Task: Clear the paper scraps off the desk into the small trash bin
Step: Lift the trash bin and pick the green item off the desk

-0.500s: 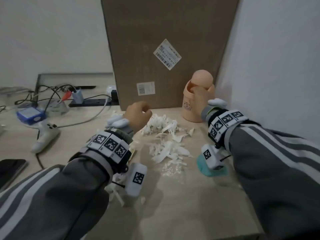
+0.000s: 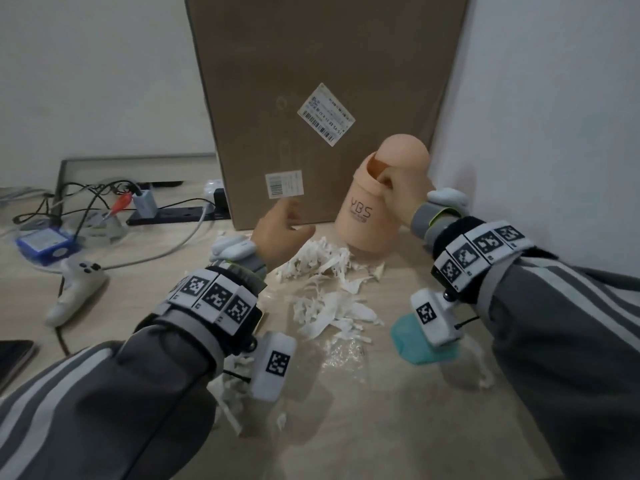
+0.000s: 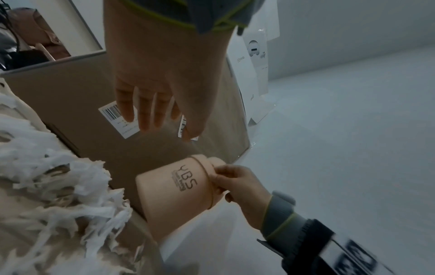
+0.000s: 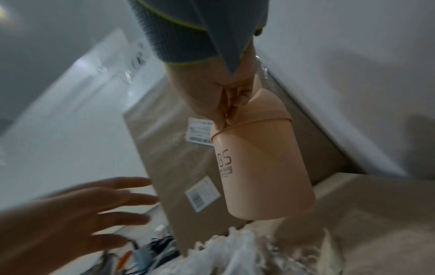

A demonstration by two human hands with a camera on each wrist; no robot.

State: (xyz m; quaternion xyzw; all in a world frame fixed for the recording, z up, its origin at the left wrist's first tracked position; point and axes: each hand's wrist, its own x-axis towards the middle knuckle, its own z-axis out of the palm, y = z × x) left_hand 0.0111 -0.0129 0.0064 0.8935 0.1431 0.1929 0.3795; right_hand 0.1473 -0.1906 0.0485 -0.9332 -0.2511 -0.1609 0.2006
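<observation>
A small peach trash bin [image 2: 372, 209] marked YBS, with a domed swing lid, stands at the back right of the desk. My right hand [image 2: 398, 192] grips the bin at its rim, fingers curled at the lid opening; the same grip on the bin [image 4: 261, 167] shows in the right wrist view. White paper scraps [image 2: 322, 268] lie heaped in front of the bin and trail toward me. My left hand [image 2: 280, 226] hovers above the far edge of the heap, fingers [image 3: 146, 111] straight and spread, holding nothing. The bin [image 3: 179, 193] sits just right of it.
A tall cardboard box [image 2: 322, 98] stands right behind the bin, and a white wall closes the right side. A teal object [image 2: 412, 344] lies under my right wrist. To the left are a white controller [image 2: 74, 289], cables, a blue box [image 2: 45, 245] and a dark phone [image 2: 14, 358].
My left hand has opened from a fist and lifted toward the box. My right hand has settled into a grip on the bin's rim, and the bin now leans slightly.
</observation>
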